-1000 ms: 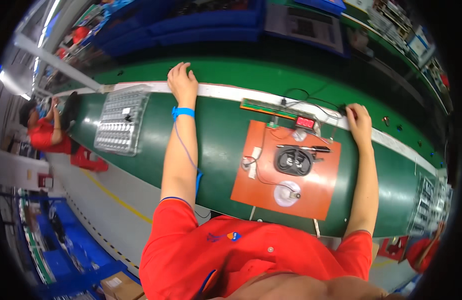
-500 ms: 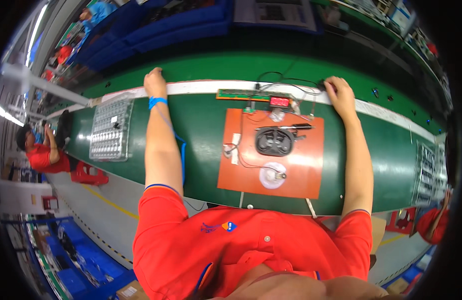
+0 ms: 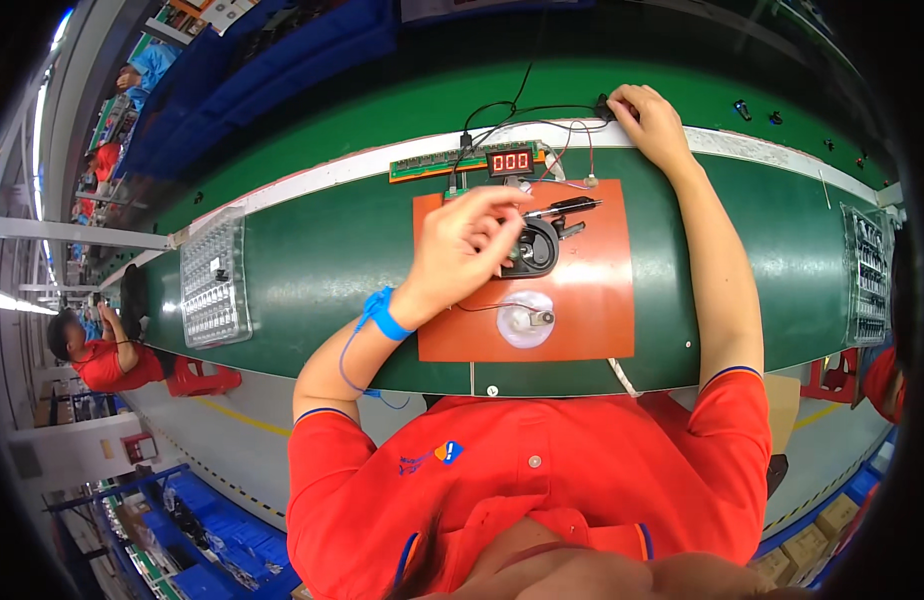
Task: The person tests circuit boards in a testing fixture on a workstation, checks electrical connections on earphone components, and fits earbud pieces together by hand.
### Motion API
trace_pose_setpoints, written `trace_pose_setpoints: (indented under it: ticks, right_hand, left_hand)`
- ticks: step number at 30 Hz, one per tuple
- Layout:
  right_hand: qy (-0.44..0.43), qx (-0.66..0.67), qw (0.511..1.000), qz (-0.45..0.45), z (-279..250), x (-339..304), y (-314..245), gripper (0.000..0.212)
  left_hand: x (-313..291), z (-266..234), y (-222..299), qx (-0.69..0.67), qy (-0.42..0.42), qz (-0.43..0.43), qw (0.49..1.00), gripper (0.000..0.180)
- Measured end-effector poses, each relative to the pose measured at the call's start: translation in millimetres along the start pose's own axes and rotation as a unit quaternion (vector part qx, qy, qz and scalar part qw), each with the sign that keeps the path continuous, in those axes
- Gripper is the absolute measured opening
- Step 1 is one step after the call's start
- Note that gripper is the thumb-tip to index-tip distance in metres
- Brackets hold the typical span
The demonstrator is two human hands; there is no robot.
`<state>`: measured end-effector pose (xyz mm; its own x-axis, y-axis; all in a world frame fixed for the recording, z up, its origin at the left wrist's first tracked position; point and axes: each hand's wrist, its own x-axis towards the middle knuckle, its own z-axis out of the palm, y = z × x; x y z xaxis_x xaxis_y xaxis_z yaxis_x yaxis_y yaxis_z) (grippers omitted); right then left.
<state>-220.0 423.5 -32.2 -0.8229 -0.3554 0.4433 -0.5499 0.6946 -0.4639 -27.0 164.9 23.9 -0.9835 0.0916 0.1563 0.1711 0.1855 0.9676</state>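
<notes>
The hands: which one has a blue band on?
The left hand, over the orange mat: a blue wristband circles its wrist. The right hand, farther forward, has none.

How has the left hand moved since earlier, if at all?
Yes, the left hand moved right and down-frame, from the white strip to over the orange mat.
</notes>
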Motion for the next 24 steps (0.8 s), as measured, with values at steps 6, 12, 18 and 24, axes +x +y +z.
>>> trace_pose_setpoints:
  ticks: [6,12,18,24]
  right_hand:
    - [0.011,-0.003,1.000,-0.006,0.7,-2.6,1.1,0.014]
    - [0.143,0.051,0.987,-0.050,-8.9,-7.9,-13.7,0.010]
    - [-0.061,0.111,0.960,-0.249,-27.4,-67.6,-123.6,0.034]
    - [-0.113,0.028,0.959,-0.258,-17.1,-89.7,-145.7,0.050]
  left_hand:
    - [16.7,-8.6,-19.3,0.147,0.027,0.142,0.979,0.015]
    - [60.3,-95.5,-73.4,0.108,0.333,0.193,0.917,0.013]
    - [68.4,-186.3,-131.8,0.093,0.423,0.068,0.899,0.017]
    - [76.6,-188.4,-131.5,0.068,0.361,0.066,0.928,0.017]
